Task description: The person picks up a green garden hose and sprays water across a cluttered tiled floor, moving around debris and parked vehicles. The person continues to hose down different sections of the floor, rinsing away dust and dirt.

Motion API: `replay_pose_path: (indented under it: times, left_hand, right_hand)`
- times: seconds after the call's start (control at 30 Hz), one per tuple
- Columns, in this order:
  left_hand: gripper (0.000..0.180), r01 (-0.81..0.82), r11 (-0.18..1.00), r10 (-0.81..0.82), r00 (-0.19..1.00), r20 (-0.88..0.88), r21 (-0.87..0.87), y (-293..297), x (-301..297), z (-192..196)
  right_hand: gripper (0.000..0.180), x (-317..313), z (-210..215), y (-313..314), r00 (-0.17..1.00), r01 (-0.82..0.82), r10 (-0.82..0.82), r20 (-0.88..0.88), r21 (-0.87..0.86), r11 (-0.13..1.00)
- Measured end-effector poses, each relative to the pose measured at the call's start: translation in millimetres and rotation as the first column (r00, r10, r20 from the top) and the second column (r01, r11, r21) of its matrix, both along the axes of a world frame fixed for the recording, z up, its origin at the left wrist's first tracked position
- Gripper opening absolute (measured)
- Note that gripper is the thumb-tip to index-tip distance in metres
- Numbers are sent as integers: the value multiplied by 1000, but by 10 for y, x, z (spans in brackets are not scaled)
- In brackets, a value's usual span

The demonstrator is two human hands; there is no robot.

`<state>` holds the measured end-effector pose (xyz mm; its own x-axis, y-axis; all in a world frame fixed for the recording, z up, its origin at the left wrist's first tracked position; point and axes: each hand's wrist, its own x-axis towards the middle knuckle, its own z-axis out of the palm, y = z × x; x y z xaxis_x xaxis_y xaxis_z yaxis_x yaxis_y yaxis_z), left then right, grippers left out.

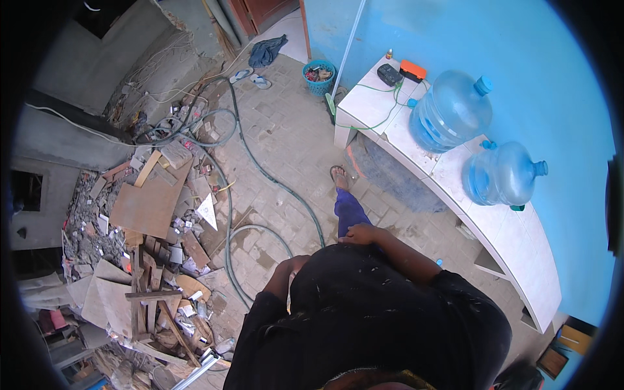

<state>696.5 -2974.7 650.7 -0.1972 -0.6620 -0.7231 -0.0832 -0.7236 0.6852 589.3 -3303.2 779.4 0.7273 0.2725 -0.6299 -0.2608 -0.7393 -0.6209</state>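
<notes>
Both hands are close to the front of my black shirt [383, 312]. My left hand [298, 264] is at its left edge, largely covered by the cloth, so its fingers do not show. A grey-green hose [263, 229] loops over the paving just beyond it. Against the purple trousers [351, 211] rests my right hand [357, 234], fingers curled; whatever they may hold is hidden. One foot in a sandal [339, 177] is forward on the paving.
Rubble with boards [153, 201] and broken wood lies left. On the right, a white tiled counter [445, 172] carries two large blue water bottles [448, 110] and an orange-and-black box [413, 71]. A blue basket [319, 77], slippers [260, 80] and dark cloth [266, 51] are farther off.
</notes>
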Motion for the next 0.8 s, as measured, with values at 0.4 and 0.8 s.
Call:
replay_pose_path:
  times: [0.4, 0.8]
  left_hand:
    - [35, -955, -253, 946, -211, 247, 154, -978, 1827, 580]
    - [28, -887, -461, 885, -457, -90, -26, -2563, 2765, -241]
  right_hand:
    - [42, 2885, -656, -1320, 821, 536, -463, -334, 168, 828]
    - [46, 4110, -1800, -1465, 654, 756, -749, -102, 99, 647]
